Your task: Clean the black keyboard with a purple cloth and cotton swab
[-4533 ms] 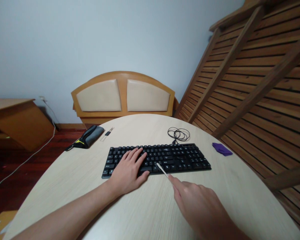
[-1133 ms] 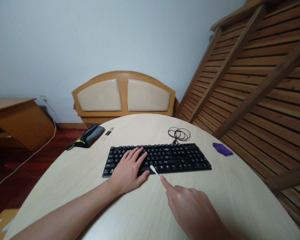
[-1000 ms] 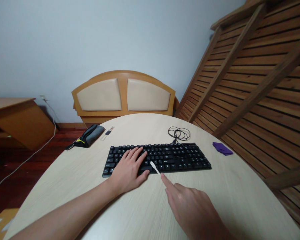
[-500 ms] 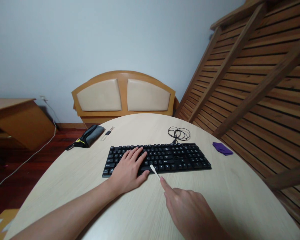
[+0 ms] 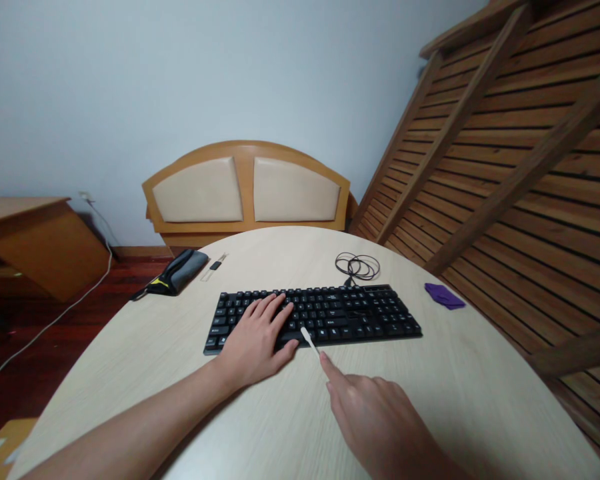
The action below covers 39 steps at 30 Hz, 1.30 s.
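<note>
A black keyboard lies across the middle of a round pale wooden table. My left hand rests flat on the keyboard's left half, fingers stretched out over the keys. My right hand is closed in a pinch on a thin white swab stick. The stick's tip touches the keys of the front row, just right of my left hand's thumb. The keyboard's black cable lies coiled behind it.
A grey and black pouch and a small clear item lie at the table's far left. A purple cloth sits at the right edge. A padded wooden headboard stands behind; slatted wooden frames lean at right.
Since 4.5 s ago my right hand has slid the swab left along the keyboard's front row. In the last second it barely shifted. My left hand has stayed put.
</note>
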Each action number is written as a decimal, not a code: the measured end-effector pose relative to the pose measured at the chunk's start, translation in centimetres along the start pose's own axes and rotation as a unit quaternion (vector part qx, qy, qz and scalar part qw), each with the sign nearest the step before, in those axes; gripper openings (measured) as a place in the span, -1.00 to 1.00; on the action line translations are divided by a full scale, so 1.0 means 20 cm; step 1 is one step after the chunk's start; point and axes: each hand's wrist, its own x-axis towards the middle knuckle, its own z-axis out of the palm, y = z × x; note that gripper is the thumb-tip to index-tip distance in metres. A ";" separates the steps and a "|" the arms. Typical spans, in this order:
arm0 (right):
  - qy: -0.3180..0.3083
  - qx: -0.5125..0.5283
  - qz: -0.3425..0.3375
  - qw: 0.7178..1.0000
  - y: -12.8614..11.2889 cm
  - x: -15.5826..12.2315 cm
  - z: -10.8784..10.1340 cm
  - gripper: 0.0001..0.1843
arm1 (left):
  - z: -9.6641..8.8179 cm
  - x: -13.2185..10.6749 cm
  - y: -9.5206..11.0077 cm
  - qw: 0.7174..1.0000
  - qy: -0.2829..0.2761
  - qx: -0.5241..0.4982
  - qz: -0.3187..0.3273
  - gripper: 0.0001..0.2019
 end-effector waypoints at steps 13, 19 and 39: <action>0.010 -0.002 -0.003 1.000 0.00 0.00 -0.01 -0.42 | 0.00 0.00 0.00 1.000 0.008 -0.016 0.000 -0.38; 0.014 -0.006 -0.005 1.000 0.01 -0.01 0.00 -0.41 | 0.00 0.00 0.00 1.000 0.009 -0.018 0.001 -0.38; -0.032 -0.018 -0.020 0.999 0.04 0.03 -0.06 -0.36 | 0.01 0.00 0.00 1.000 0.011 -0.023 0.001 -0.38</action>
